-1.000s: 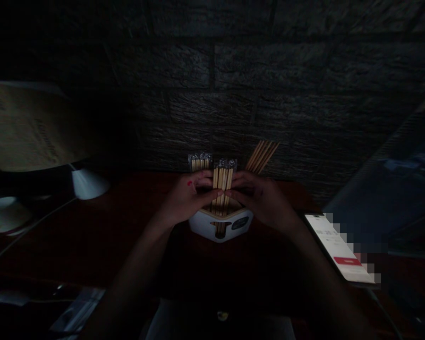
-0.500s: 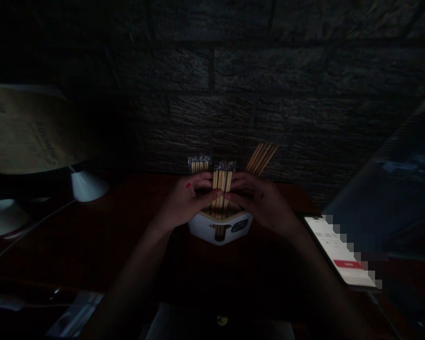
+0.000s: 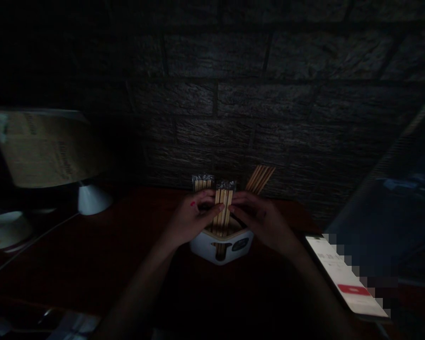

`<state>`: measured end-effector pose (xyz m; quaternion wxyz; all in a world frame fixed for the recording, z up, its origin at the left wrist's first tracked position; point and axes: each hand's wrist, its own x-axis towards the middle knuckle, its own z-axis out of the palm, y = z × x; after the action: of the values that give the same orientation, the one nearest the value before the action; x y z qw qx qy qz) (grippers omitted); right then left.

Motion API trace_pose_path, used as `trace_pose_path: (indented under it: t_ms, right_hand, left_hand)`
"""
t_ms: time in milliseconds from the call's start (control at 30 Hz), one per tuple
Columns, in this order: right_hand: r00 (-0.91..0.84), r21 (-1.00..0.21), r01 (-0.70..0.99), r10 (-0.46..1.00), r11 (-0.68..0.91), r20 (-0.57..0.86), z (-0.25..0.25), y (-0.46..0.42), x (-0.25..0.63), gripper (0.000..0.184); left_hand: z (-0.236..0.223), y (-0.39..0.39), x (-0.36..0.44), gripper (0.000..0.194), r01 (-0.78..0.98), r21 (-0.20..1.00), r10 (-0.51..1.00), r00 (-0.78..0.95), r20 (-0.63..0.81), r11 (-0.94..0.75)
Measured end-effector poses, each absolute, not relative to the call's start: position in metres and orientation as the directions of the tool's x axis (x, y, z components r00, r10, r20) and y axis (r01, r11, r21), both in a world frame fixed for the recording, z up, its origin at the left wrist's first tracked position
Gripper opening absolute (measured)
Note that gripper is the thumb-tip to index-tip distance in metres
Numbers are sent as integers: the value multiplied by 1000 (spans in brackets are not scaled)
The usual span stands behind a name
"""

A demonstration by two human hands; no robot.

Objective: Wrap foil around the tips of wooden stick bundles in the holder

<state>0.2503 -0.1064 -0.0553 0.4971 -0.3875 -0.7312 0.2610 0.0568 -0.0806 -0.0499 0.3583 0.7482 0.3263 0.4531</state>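
Observation:
Between my two hands a bundle of wrapped chopsticks (image 3: 224, 212) stands upright, its lower ends inside a white box (image 3: 201, 248) with a cut-out in its front. My left hand (image 3: 191, 215) grips the bundle from the left, thumb across its front. From the other side my right hand (image 3: 257, 215) closes on it, thumb near the left one. Behind the left hand rises another wrapped chopstick bundle (image 3: 203, 182). Several bare brown chopsticks (image 3: 261, 178) lean to the right behind my right hand. The fingers at the back of the held bundle are partly hidden.
A lit phone (image 3: 347, 276) lies at the right on the dark red table (image 3: 127, 245). To the left stand a lamp with a printed shade (image 3: 49, 151) and a pale bowl-like object (image 3: 7, 229). A cable (image 3: 38, 241) runs along there. A stone-block wall (image 3: 212, 99) closes the back.
The whole view has tilted upward, so everything sits lower in the picture. Both hands keep their hold on the chopsticks, with the right thumb slightly farther from the left one.

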Motion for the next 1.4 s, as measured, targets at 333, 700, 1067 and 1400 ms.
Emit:
trace_pose_path:
  t_ms: [333, 700, 1067, 1400]
  right_hand:
    - [-205, -761, 336, 831, 555, 516, -56, -107, 246, 18]
    - [-214, -757, 352, 834, 551, 508, -58, -105, 248, 19]
    - [-201, -761, 356, 839, 543, 505, -57, -106, 249, 15]
    - [-216, -779, 321, 843, 538, 493, -57, -105, 248, 17]
  left_hand:
    - [-52, -79, 56, 15, 181, 806, 802, 351, 483, -564]
    - [-51, -78, 55, 15, 168, 837, 819, 373, 435, -521]
    - [-44, -81, 52, 12, 130, 870, 845, 343, 410, -475]
    - [-43, -79, 49, 17, 76, 910, 858, 373, 353, -407]
